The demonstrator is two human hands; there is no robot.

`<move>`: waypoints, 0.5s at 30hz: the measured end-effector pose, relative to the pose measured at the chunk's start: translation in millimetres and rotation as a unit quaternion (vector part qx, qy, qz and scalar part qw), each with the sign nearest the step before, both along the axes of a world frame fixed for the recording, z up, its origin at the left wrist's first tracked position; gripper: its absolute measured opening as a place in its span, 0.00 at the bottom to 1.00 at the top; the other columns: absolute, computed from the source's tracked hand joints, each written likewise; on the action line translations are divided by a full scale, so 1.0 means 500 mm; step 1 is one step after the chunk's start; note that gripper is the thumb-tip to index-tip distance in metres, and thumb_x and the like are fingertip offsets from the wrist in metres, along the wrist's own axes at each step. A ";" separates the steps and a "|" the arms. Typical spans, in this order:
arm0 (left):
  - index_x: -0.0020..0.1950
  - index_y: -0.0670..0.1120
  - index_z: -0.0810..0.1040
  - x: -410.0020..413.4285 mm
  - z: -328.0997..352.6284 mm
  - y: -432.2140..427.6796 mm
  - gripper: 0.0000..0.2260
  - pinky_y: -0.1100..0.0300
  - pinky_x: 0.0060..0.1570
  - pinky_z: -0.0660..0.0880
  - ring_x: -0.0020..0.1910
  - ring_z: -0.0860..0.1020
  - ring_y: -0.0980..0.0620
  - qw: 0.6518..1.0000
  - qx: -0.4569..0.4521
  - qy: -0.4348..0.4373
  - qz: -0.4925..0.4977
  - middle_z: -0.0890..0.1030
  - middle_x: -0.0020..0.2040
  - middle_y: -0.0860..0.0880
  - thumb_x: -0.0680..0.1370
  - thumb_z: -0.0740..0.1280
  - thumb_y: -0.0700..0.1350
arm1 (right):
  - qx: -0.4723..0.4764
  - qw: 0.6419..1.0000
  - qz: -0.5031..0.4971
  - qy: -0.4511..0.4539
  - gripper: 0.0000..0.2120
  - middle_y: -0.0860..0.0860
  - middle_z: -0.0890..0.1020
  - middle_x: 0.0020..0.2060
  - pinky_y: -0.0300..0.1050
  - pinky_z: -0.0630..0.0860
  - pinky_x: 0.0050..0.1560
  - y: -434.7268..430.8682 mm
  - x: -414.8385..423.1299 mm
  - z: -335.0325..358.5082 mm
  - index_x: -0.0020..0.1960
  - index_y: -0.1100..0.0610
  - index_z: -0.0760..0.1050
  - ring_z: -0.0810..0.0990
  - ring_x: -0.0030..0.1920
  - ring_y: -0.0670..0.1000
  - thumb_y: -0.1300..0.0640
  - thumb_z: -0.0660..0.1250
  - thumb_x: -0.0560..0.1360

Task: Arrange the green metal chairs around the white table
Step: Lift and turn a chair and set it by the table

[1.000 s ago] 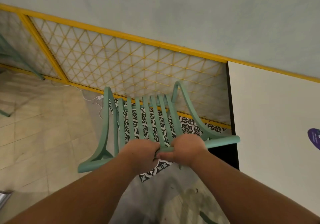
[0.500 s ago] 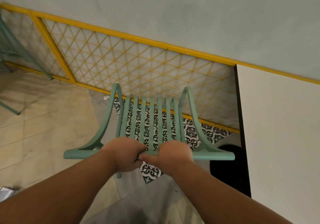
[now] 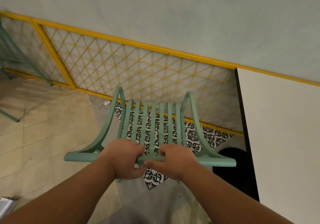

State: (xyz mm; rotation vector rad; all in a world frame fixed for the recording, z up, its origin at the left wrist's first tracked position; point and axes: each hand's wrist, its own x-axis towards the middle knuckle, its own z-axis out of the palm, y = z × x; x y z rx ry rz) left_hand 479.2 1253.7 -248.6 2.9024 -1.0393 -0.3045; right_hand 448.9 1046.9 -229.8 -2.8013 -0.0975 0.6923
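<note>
Together, the left hand (image 3: 124,158) and right hand (image 3: 174,161) each hold a closed grip round the top rail of a green chair (image 3: 153,130), just left of the white surface (image 3: 285,128), facing a yellow lattice panel (image 3: 138,68).

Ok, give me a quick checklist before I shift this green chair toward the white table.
1. The left hand grips the top rail of the green chair: ok.
2. The right hand grips the same rail: ok.
3. Chair apart from the white table: ok, a gap shows.
4. Chair faces the table: not ok, it faces the yellow lattice panel.
5. The white cable is clear of the chair's legs: cannot tell, front legs are hidden.
</note>
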 end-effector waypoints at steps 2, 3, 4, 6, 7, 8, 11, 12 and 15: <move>0.46 0.54 0.76 -0.007 -0.010 0.009 0.28 0.54 0.46 0.70 0.40 0.75 0.51 0.999 -0.010 -0.047 0.013 0.77 0.40 0.55 0.73 0.52 0.75 | 0.107 0.994 -0.019 -0.007 0.28 0.44 0.80 0.51 0.50 0.79 0.56 -0.028 -0.006 0.007 0.53 0.45 0.76 0.78 0.51 0.45 0.23 0.62 0.69; 0.48 0.54 0.78 -0.013 -0.013 0.008 0.31 0.52 0.48 0.68 0.42 0.74 0.51 0.996 -0.006 -0.079 0.037 0.78 0.42 0.55 0.74 0.49 0.76 | 0.143 0.989 -0.023 -0.013 0.28 0.44 0.79 0.58 0.49 0.77 0.62 -0.044 -0.010 0.012 0.60 0.44 0.76 0.77 0.57 0.45 0.25 0.64 0.70; 0.50 0.54 0.79 -0.021 -0.012 0.003 0.33 0.51 0.51 0.67 0.45 0.75 0.51 0.992 -0.001 -0.103 0.077 0.80 0.44 0.55 0.75 0.46 0.77 | 0.151 0.988 -0.012 -0.025 0.31 0.43 0.78 0.63 0.49 0.74 0.66 -0.059 -0.011 0.018 0.65 0.43 0.75 0.75 0.62 0.45 0.26 0.65 0.71; 0.56 0.56 0.81 -0.040 0.002 -0.017 0.34 0.47 0.57 0.65 0.53 0.76 0.51 0.975 -0.001 -0.104 0.197 0.82 0.51 0.56 0.74 0.47 0.77 | 0.098 0.992 0.040 -0.066 0.36 0.44 0.76 0.69 0.51 0.69 0.71 -0.087 -0.003 0.037 0.72 0.44 0.72 0.71 0.69 0.46 0.24 0.65 0.71; 0.59 0.56 0.80 -0.048 0.009 -0.025 0.35 0.45 0.60 0.65 0.58 0.75 0.50 0.962 0.000 -0.077 0.261 0.82 0.55 0.57 0.73 0.48 0.78 | 0.073 0.992 0.065 -0.082 0.39 0.45 0.75 0.70 0.52 0.68 0.73 -0.099 0.004 0.048 0.74 0.44 0.71 0.70 0.71 0.47 0.24 0.64 0.70; 0.61 0.57 0.79 -0.055 0.014 -0.026 0.36 0.42 0.63 0.64 0.62 0.74 0.50 0.949 0.004 -0.045 0.311 0.81 0.59 0.57 0.71 0.48 0.78 | 0.055 0.991 0.084 -0.088 0.40 0.45 0.75 0.71 0.53 0.67 0.74 -0.110 0.012 0.058 0.75 0.45 0.70 0.70 0.72 0.48 0.23 0.64 0.70; 0.61 0.58 0.80 -0.069 0.026 -0.001 0.41 0.33 0.70 0.59 0.66 0.74 0.48 0.925 0.033 0.001 0.379 0.81 0.60 0.56 0.68 0.45 0.82 | -0.023 0.992 0.122 -0.028 0.46 0.47 0.76 0.72 0.54 0.69 0.73 -0.145 0.025 0.063 0.76 0.45 0.71 0.72 0.72 0.52 0.19 0.59 0.67; 0.55 0.57 0.82 -0.069 0.029 0.008 0.43 0.32 0.71 0.59 0.59 0.77 0.48 0.923 0.052 0.010 0.382 0.83 0.53 0.55 0.66 0.42 0.84 | -0.047 0.992 0.115 0.019 0.48 0.47 0.78 0.69 0.53 0.72 0.71 -0.156 0.021 0.054 0.74 0.45 0.74 0.75 0.69 0.52 0.16 0.56 0.64; 0.35 0.52 0.79 -0.065 0.028 0.011 0.46 0.36 0.67 0.65 0.36 0.76 0.53 0.927 0.086 0.015 0.366 0.79 0.31 0.55 0.61 0.37 0.86 | -0.060 0.991 0.079 0.091 0.41 0.47 0.84 0.46 0.50 0.81 0.53 -0.165 0.006 0.016 0.51 0.47 0.82 0.83 0.48 0.50 0.15 0.54 0.62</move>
